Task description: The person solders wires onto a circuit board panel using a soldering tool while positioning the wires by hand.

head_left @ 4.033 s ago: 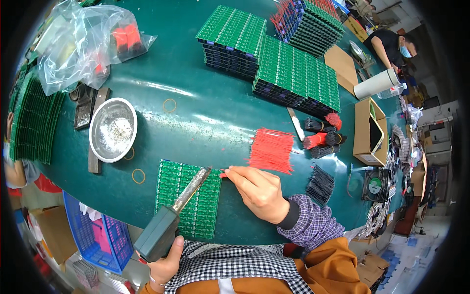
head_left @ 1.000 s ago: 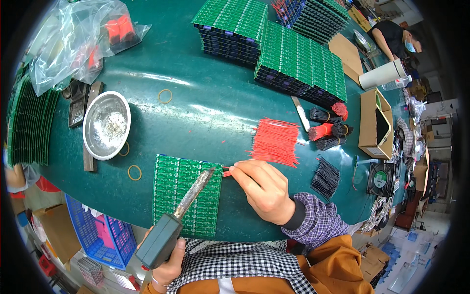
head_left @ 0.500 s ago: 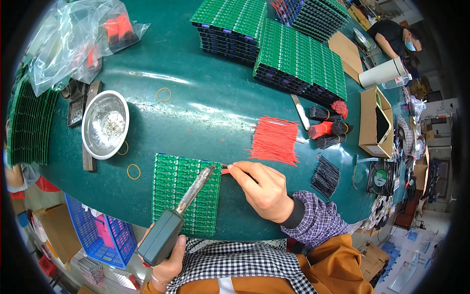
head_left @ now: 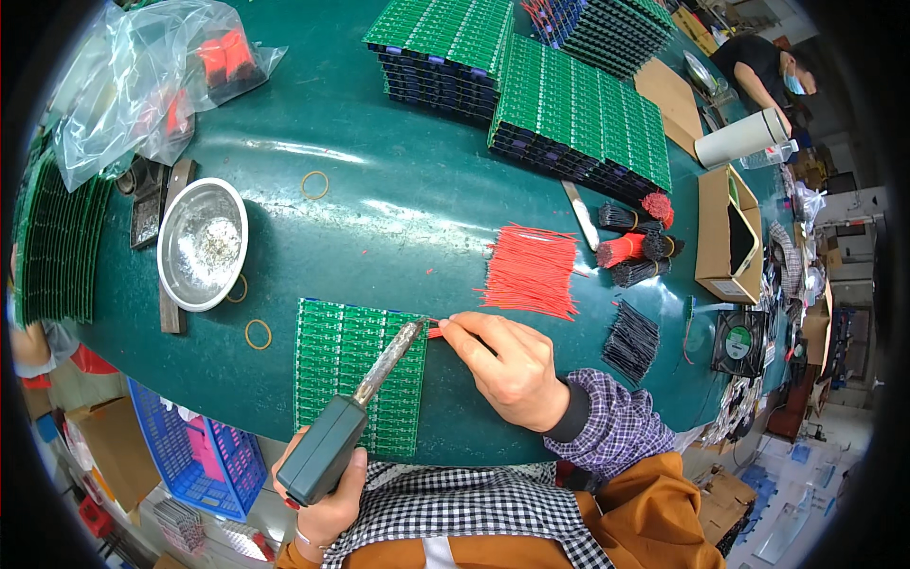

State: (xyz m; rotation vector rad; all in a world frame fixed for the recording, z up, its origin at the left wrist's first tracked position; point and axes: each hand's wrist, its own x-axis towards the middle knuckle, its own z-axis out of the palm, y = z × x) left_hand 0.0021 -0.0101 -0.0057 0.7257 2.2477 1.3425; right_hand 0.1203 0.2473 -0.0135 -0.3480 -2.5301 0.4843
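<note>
In the head view, the left grip [head_left: 332, 503] is wrapped around the dark green handle of a soldering iron [head_left: 324, 453], whose metal shaft slants up and away to the right. The right grip [head_left: 517, 370] pinches a short red wire [head_left: 435, 333] between thumb and forefinger. Just left of that grip lies a green circuit board panel [head_left: 322, 365], flat on the surface [head_left: 469, 422]; the iron's tip is over its upper right corner, beside the wire's end, though whether they touch cannot be told.

Beyond the right grip is a spread of red wires [head_left: 531, 270]; to its right, a pile of black wires [head_left: 631, 341], with tied wire bundles [head_left: 621, 251] farther off. Stacked circuit boards [head_left: 583, 119] stand well beyond it. Up and left from the left grip sits a white-rimmed metal bowl [head_left: 204, 251].
</note>
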